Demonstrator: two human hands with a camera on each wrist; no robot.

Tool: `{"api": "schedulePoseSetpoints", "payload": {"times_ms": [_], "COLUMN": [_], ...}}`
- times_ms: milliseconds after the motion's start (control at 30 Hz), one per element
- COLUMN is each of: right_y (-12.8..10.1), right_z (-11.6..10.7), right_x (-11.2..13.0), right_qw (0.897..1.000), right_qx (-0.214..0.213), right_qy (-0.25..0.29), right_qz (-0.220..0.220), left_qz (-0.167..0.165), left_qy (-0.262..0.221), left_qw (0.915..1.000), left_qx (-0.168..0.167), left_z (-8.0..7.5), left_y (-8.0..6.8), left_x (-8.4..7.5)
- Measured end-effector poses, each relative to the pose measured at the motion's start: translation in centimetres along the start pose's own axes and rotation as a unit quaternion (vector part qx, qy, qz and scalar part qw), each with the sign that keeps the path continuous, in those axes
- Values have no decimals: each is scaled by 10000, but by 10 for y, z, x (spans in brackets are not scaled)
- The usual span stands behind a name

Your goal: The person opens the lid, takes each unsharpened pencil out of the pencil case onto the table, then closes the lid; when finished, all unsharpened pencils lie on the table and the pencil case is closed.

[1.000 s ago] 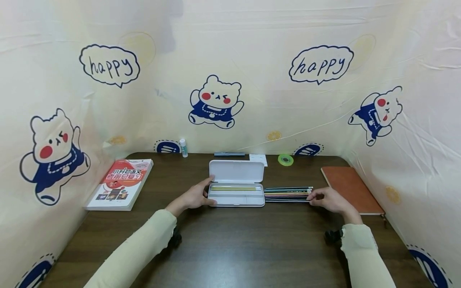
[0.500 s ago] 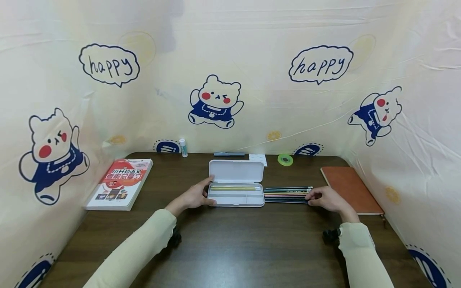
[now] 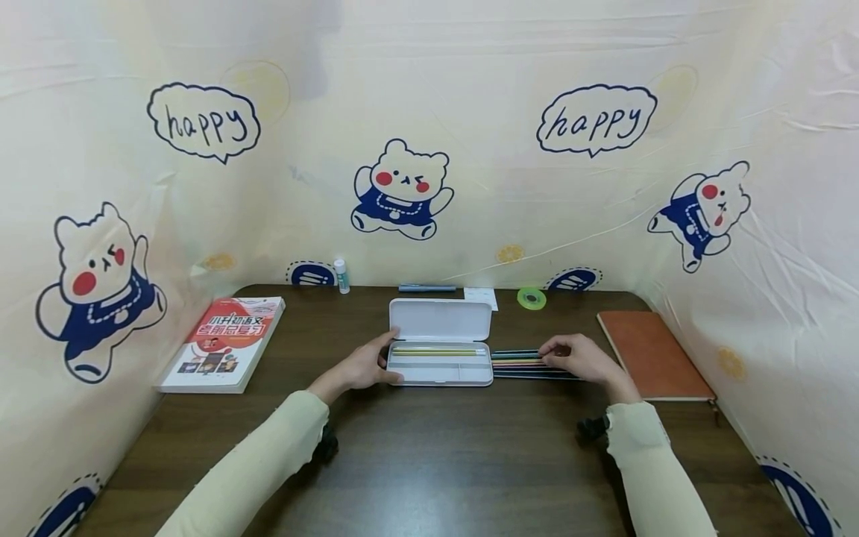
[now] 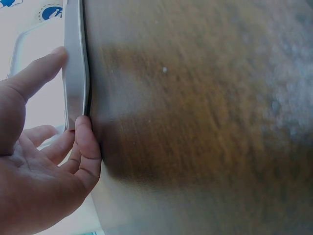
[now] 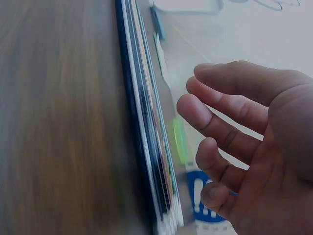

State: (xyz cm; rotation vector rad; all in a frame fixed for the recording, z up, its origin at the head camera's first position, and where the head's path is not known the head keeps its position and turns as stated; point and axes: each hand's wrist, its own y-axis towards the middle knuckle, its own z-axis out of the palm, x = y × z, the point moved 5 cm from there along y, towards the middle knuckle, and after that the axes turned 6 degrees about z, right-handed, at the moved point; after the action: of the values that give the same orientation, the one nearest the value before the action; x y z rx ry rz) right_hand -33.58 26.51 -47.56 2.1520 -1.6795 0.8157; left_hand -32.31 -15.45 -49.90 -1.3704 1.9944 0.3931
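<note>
A white pencil case (image 3: 439,375) lies on the table with its lid (image 3: 441,319) raised. In its upper compartment are yellowish pencils (image 3: 429,352). My left hand (image 3: 362,364) grips the case's left end, thumb and fingers on opposite sides of its wall (image 4: 75,63). Several dark and coloured pencils (image 3: 515,364) lie side by side on the table, just right of the case. My right hand (image 3: 580,358) is over their right part; in the right wrist view its fingers (image 5: 195,111) are loosely bent, apart from the pencils, and hold nothing.
A book (image 3: 224,343) lies at the left and a brown notebook (image 3: 654,354) at the right. Along the back are a glue stick (image 3: 342,276), a blue pen-like object (image 3: 426,287), a white paper (image 3: 480,297) and a green tape roll (image 3: 532,298).
My right hand has let go of the pencils' right ends and moved left and slightly up over them. The left hand and the case have stayed in place.
</note>
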Motion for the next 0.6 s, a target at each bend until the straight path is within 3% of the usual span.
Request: {"api": "schedulePoseSetpoints", "payload": {"times_ms": [600], "right_y": [39], "right_z": [44], "right_x": [75], "right_qw": [9967], "right_qx": [281], "right_qy": [142], "right_qz": [-744], "left_qz": [-49], "left_qy": [9], "left_qw": [10000], "left_qx": [-1], "left_z": [-1], "left_y": [-1], "left_x": [-3]}}
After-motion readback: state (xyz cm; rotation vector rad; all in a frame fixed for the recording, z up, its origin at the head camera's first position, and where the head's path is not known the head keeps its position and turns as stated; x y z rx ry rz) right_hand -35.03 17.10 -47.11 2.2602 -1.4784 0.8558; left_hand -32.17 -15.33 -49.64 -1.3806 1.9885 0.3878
